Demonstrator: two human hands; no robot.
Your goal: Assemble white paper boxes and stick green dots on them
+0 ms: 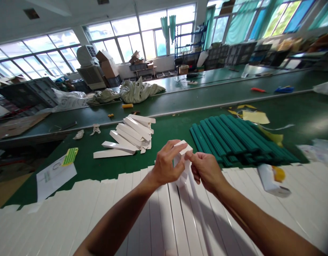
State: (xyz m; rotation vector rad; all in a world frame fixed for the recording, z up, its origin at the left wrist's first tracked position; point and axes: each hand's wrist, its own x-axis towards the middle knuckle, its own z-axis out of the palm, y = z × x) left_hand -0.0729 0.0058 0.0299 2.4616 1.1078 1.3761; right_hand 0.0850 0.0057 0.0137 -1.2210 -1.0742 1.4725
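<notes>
Green tabletop, glossy white slim box between hands.

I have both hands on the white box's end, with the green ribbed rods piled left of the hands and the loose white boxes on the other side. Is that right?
Not quite: the head view shows the green ribbed rods piled right of the hands, and the loose white boxes left.

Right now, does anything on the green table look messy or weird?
A bit. Crumpled white scraps lie loose at the left, and the small pile of white boxes is fanned out crookedly, unlike the neat row of long white boxes. I see no spill.
</notes>
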